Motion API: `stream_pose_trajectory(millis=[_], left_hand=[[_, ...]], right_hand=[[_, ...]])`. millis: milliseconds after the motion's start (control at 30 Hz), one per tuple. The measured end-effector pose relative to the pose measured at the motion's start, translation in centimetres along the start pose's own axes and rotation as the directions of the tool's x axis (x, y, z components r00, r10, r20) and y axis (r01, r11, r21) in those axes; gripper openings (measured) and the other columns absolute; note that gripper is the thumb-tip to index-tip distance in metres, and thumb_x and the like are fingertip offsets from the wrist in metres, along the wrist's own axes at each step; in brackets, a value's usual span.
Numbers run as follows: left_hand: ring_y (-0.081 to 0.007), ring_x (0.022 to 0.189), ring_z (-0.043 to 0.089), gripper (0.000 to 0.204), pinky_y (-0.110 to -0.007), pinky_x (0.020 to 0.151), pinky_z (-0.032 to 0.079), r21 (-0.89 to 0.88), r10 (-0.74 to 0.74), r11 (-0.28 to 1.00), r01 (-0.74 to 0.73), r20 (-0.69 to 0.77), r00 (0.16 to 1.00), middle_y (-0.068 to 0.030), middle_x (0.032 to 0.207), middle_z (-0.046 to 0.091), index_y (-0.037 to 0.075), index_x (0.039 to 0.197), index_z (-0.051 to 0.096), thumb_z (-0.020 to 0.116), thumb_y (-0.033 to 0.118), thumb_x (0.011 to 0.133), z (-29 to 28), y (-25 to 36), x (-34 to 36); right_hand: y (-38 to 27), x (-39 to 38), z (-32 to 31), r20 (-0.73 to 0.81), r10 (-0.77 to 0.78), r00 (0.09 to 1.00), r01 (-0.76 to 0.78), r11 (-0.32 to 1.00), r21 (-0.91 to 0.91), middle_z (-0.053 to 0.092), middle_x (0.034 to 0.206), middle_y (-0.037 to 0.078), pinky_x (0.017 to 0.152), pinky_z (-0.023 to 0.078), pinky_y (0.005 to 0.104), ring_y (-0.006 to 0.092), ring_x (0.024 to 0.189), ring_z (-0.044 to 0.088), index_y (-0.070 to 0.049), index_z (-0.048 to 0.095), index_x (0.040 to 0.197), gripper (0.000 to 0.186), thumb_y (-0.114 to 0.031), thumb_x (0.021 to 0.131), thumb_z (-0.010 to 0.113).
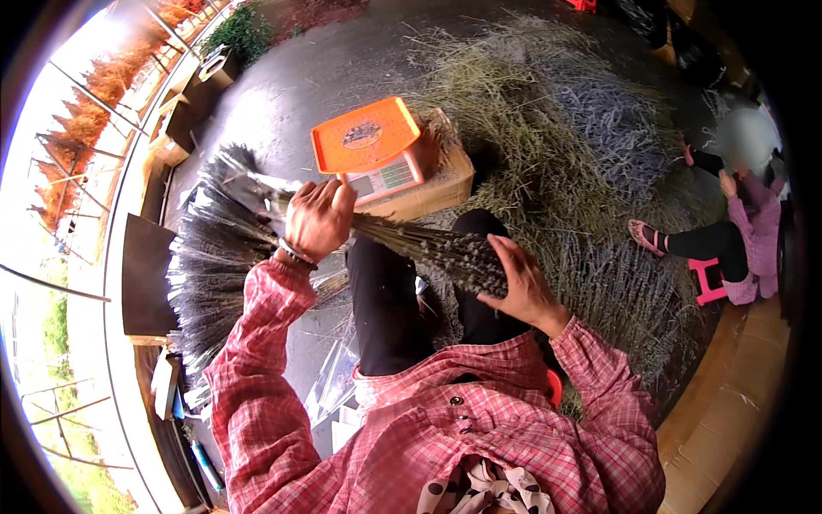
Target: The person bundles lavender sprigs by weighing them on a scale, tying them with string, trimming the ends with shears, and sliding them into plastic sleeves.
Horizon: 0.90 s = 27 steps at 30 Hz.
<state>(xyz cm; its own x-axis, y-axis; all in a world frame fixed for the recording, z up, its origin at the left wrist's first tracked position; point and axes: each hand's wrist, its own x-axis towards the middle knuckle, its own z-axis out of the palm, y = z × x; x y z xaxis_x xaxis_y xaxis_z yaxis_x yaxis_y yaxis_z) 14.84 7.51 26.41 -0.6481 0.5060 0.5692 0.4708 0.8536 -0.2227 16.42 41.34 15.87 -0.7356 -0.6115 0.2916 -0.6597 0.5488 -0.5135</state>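
1. The left hand [318, 218] is closed around the stems of a lavender bundle [428, 248], knuckles up, with a bracelet [295, 254] at its wrist.
2. The right hand [529, 287] is cupped at the bundle's right end, thumb and fingers spread apart on either side of the dark flower heads and touching them; how firmly it presses, I cannot tell.
3. The bundle lies slantwise between the two hands, above the wearer's black trousers [385, 308], running down from the left hand to the right hand. Its stems also reach beyond the left fist.
4. Just left of the left hand is a large pile of dark lavender bunches [218, 265], many with a shiny, clear-looking wrap, their heads fanned outward.
5. Just ahead of the left hand, a digital weighing scale [390, 177] with an orange tray [332, 152] rests on a cardboard box [441, 190]; small plant crumbs lie in the tray.
6. Ahead of the right hand and off to its right spreads a broad heap of loose lavender [548, 128], greenish stems and purple heads mixed.
7. Nearer the wearer than the left hand, clear plastic sleeves [332, 381] lie low beside the left leg.
8. Well to the right of the right hand, a co-worker [749, 227] in a pink checked top sits by a pinkish-red stool [706, 278].
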Motion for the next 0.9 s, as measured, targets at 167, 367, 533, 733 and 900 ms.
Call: stream_pose_trajectory(millis=[167,367,533,733,900], left_hand=[[-0.0311,0.088,0.054,0.011,-0.041,0.078,0.043,0.127,-0.001,0.991,0.033,-0.242,0.97,-0.0141,0.096,0.055,0.001,0.079,0.054,0.062,0.002,0.072,-2.3,0.7,3.4],[-0.023,0.065,0.047,0.014,-0.035,0.059,0.038,0.137,-0.177,0.969,0.208,-0.208,0.962,-0.0063,0.069,0.045,0.007,0.071,0.049,0.062,0.009,0.076,0.9,1.3,1.2],[-0.021,0.059,0.048,0.019,-0.034,0.055,0.039,-0.149,-0.128,0.985,0.093,-0.252,0.959,-0.0051,0.065,0.044,0.007,0.07,0.044,0.063,0.008,0.075,2.8,6.3,1.0],[-0.0207,0.054,0.048,0.014,-0.033,0.052,0.04,-0.441,-0.038,0.898,0.001,-0.076,0.996,-0.0048,0.064,0.044,0.006,0.073,0.049,0.062,0.007,0.068,3.9,12.1,-2.1],[-0.0216,0.061,0.055,0.014,-0.033,0.052,0.045,-0.568,0.036,0.823,-0.011,0.031,0.999,-0.0059,0.066,0.05,0.006,0.076,0.052,0.063,0.007,0.067,3.6,18.0,-4.0]], right_hand=[[1.6,1.1,-3.0,0.029,0.168,0.985,-0.17,0.981,0.094,0.052,0.117,0.019,0.087,0.048,0.037,0.03,0.093,0.061,-0.006,0.03,0.134,0.083,-0.018,0.066,0.077],[0.2,2.1,-5.9,0.661,-0.008,0.751,-0.624,0.321,0.713,0.056,0.111,0.018,0.076,0.052,0.0335,0.025,0.09,0.06,0.002,0.043,0.124,0.058,-0.019,0.076,0.068],[-2.6,3.0,-2.1,0.721,-0.138,0.68,-0.723,-0.292,0.626,0.061,0.091,0.012,0.062,0.053,0.0298,0.0191,0.069,0.061,0.003,0.051,0.109,0.042,-0.028,0.083,0.06],[-3.3,3.3,0.9,0.596,-0.146,0.789,-0.559,-0.571,0.601,0.062,0.086,0.011,0.06,0.052,0.029,0.0188,0.069,0.061,0.004,0.054,0.103,0.047,-0.04,0.089,0.049],[-0.8,3.8,7.2,0.4,-0.074,0.914,-0.318,-0.744,0.588,0.06,0.09,0.009,0.063,0.052,0.0252,0.0141,0.072,0.059,0.003,0.051,0.105,0.046,-0.041,0.091,0.049]])
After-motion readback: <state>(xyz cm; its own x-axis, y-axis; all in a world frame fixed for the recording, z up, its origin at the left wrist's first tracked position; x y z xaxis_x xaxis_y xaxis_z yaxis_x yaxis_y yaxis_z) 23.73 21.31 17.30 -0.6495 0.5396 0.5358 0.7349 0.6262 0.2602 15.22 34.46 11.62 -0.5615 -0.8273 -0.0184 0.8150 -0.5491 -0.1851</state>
